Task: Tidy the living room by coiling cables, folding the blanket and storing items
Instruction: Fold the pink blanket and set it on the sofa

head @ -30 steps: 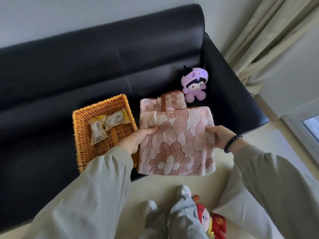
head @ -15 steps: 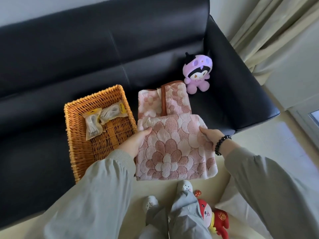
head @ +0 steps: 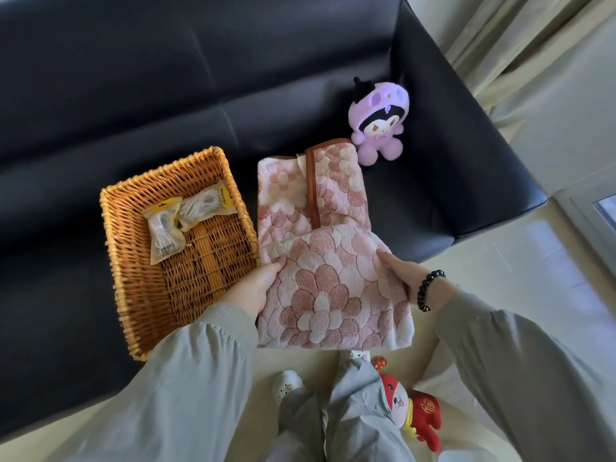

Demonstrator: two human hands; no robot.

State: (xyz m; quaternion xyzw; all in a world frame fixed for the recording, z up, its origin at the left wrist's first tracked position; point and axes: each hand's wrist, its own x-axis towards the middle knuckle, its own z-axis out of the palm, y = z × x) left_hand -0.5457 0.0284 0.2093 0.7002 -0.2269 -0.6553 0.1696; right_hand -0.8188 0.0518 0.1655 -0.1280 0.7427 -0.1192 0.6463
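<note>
On the black sofa [head: 433,195], the flowered blanket [head: 333,295] lies between the left hand [head: 256,288] and right hand [head: 396,275], each pinching a side edge, its held fold nearer the person than a second ago, baring more beyond the hands, so folding seems unfinished.

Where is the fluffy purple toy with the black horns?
In the head view, the purple plush toy sits on the black leather sofa, towards its right armrest, right by the far corner of the pink flower-patterned blanket.
</note>
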